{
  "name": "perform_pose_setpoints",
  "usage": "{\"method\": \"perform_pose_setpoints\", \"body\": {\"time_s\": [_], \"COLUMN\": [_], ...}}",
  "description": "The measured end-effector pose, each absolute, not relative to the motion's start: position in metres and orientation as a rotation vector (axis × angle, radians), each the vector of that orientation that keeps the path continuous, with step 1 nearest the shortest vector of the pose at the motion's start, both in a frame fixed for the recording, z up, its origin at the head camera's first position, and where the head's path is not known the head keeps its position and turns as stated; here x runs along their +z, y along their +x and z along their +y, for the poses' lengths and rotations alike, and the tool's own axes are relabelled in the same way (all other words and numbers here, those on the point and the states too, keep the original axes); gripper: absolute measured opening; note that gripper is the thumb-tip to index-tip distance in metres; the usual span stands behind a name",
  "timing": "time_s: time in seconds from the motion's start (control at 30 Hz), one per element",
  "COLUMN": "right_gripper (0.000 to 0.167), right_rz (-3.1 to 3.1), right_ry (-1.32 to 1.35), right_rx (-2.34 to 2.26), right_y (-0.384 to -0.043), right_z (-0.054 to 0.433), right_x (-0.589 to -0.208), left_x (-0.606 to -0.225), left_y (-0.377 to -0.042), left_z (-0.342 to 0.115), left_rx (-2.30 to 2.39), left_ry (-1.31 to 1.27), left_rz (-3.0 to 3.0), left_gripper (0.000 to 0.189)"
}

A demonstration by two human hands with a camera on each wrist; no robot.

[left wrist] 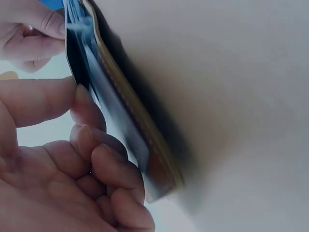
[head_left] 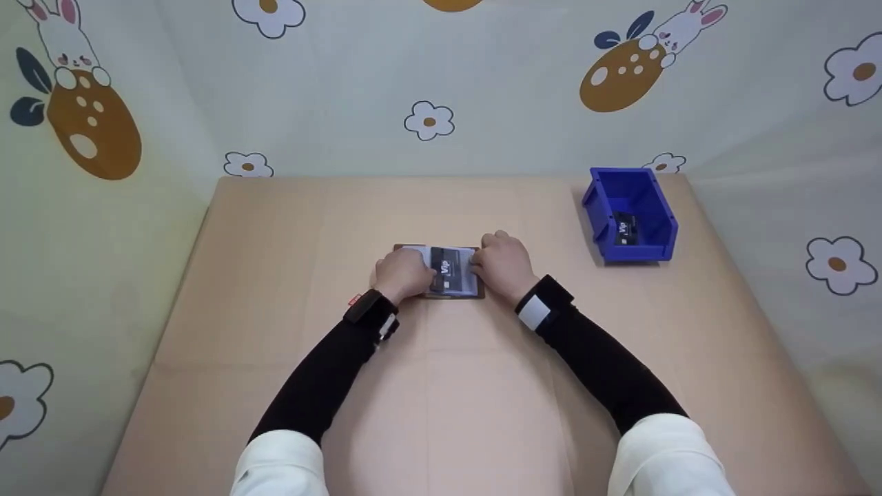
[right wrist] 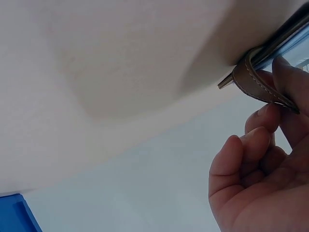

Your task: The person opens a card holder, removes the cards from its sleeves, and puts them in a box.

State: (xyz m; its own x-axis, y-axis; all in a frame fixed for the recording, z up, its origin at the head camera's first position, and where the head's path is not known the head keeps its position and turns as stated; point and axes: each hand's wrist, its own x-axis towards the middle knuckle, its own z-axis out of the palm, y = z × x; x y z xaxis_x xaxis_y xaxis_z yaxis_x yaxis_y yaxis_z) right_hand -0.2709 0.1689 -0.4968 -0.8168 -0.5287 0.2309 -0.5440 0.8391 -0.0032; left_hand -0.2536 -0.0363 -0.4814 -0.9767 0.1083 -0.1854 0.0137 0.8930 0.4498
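While the left fingers [left wrist: 43, 101] pinch its edge, the card [head_left: 446, 270] lies just rightward, long axis fore-and-aft; farther off, right fingers [right wrist: 261, 118] pinch the wallet [head_left: 469, 279] by its flap [right wrist: 260, 89].

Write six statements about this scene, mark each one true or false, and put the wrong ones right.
1. The bin card is marked "Vip". True.
2. The bin stands on the left of the table. False: it stands at the far right.
3. The right hand's grip holds brown leather of the wallet. True.
4. The wallet is folded shut. False: it is open, with the wallet card showing between the hands.
5. The wallet card is also marked "Vip". True.
6. The left hand's grip is inside the bin. False: it is at the wallet card's left edge.
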Motion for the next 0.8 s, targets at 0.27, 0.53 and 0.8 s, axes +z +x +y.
{"method": "perform_pose_setpoints", "body": {"time_s": [0.27, 0.53, 0.8], "right_gripper": [0.008, 0.008, 0.01], "right_rz": [-2.794, -2.826, -2.844], "right_ry": [0.824, 0.799, 0.783], "right_rx": [0.104, 0.137, 0.187], "right_y": [-0.271, -0.271, -0.27], "right_z": [0.169, 0.169, 0.17], "right_x": [-0.497, -0.497, -0.498], "left_x": [-0.474, -0.462, -0.443], "left_y": [-0.253, -0.253, -0.252], "left_z": [-0.052, -0.062, -0.066], "left_rx": [0.758, 0.837, 0.979], "left_ry": [0.134, 0.142, 0.219], "left_rz": [2.826, 2.785, 2.744], "left_gripper": [0.035, 0.041, 0.043]}}
